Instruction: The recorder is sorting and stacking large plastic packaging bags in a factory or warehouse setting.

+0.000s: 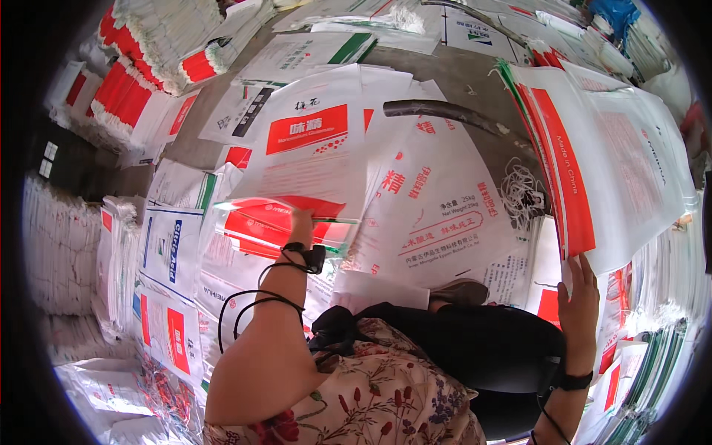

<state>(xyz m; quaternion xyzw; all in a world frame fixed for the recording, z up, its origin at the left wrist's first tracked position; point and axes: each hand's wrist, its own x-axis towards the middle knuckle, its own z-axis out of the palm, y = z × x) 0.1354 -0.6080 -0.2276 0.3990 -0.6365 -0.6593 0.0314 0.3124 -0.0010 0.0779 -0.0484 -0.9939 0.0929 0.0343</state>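
My left hand [300,221] grips the near edge of a white woven sack [311,174] with a red printed panel. That sack lies over other sacks in front of me, and its fold hides part of my fingers. On the right, my right hand [580,293] rests with fingers stretched out at the lower corner of a white sack with a red band [567,170], which tops a small pile. Between the two lies a large white sack with red print [437,200], spread flat.
A dark curved stick [452,113] lies across the sacks ahead. Tangled white string [521,189] sits near the right pile. Tall stacks of folded sacks [63,245] rise at the left, with red-edged bundles [130,96] farther back. My shoe [461,291] stands by the middle sack.
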